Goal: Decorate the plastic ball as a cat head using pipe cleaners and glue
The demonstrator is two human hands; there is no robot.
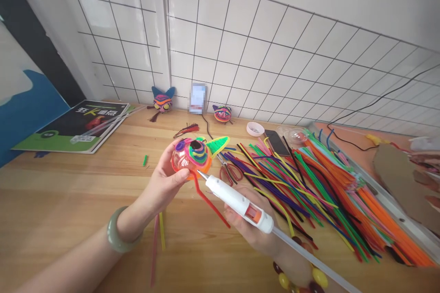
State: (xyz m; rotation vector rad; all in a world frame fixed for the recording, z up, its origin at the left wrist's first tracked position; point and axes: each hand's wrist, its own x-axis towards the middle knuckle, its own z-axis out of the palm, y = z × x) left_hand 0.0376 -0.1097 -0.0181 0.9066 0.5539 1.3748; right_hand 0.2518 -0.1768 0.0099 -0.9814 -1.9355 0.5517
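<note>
My left hand (168, 169) is closed around a clear plastic ball (182, 160) partly covered with coiled pipe cleaners, with a black eye and a green-and-yellow pointed ear. A red pipe cleaner (211, 203) trails down from the ball's lower side. My right hand (250, 219) grips a white hot glue gun (237, 199), a long glue stick sticking out of its back. The gun's metal nozzle is at the ball's lower edge, beside the red pipe cleaner; whether they touch I cannot tell. Most of the right fingers are hidden behind the gun.
Scissors (228, 169) lie behind the gun. Many loose pipe cleaners (282, 183) spread across the right side, near a phone (277, 142) and a pink dish (255, 128). Two decorated balls (162, 103) stand by the tiled wall. A book (79, 123) lies at left.
</note>
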